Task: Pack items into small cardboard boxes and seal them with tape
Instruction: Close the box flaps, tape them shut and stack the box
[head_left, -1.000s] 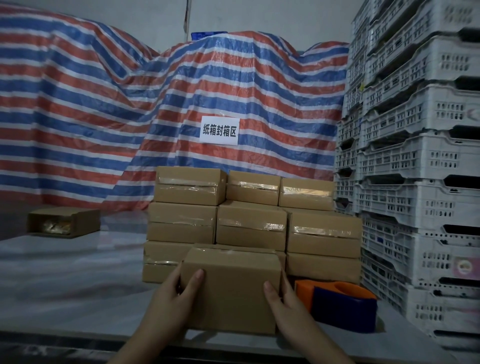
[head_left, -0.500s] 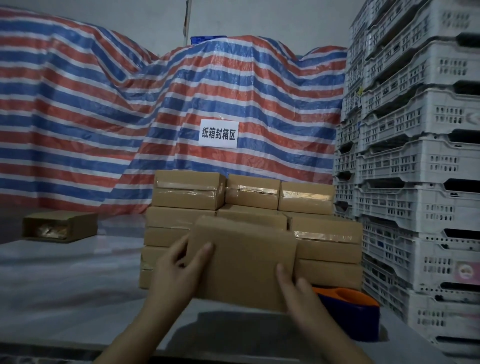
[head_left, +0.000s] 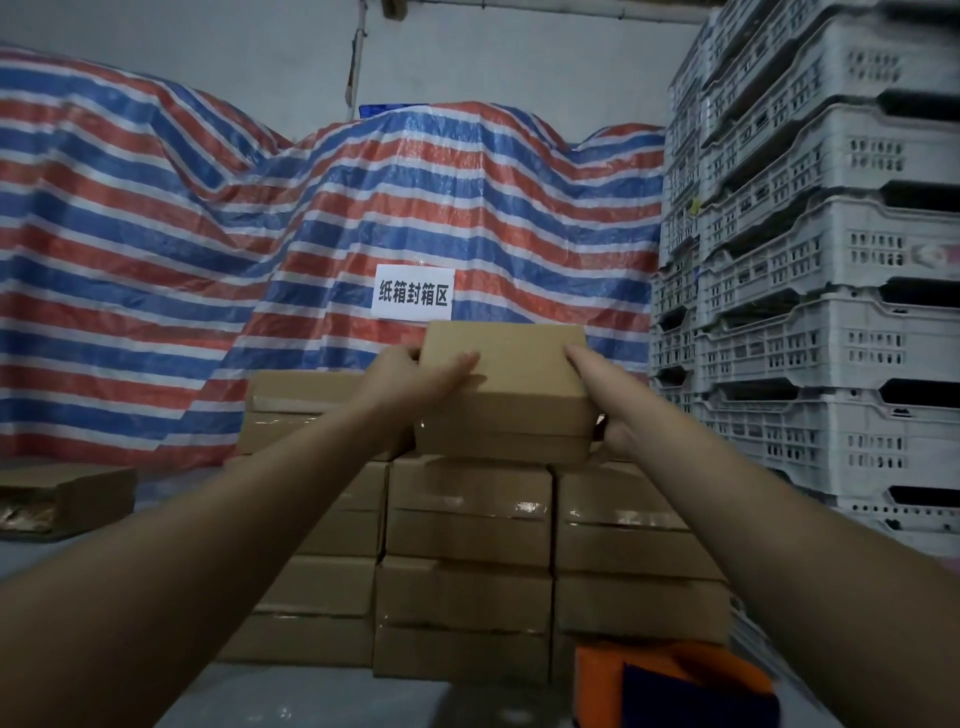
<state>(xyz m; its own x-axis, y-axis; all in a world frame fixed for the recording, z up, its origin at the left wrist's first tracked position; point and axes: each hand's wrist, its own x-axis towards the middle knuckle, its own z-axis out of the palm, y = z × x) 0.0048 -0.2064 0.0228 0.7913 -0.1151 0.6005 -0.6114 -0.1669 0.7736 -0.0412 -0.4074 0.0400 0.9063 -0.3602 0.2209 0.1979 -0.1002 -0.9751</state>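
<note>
Raised from the surface (head_left: 322, 696) since the earlier frames, the held box (head_left: 506, 389) now sits at the top of the stack of sealed boxes (head_left: 467, 540), carried with both arms outstretched. Left hand (head_left: 410, 382) grips the box's left end, thumb across the top face and the other fingers behind the far corner. Right hand (head_left: 605, 400) grips the right end, fingers lying along the upper right edge and the palm against the side. Whether the box already rests on the row below or hangs just above it cannot be told.

Held box: one, plain brown cardboard, rectangular, closed, with a horizontal seam along its near face; no tape is discernible on the faces shown.

Stack: about nine sealed boxes visible, in three columns and roughly three tiers, most with a glossy strip of clear tape across the front; arms hide part of the left column.

Also on the surface: one open box (head_left: 67, 499) at far left, its contents unclear, and one orange-and-blue tape dispenser (head_left: 675, 686) at the near right.

Behind: one striped tarpaulin (head_left: 208, 260) bearing one white sign (head_left: 413, 292); white plastic crates (head_left: 831, 312) stacked in tall columns at right.
</note>
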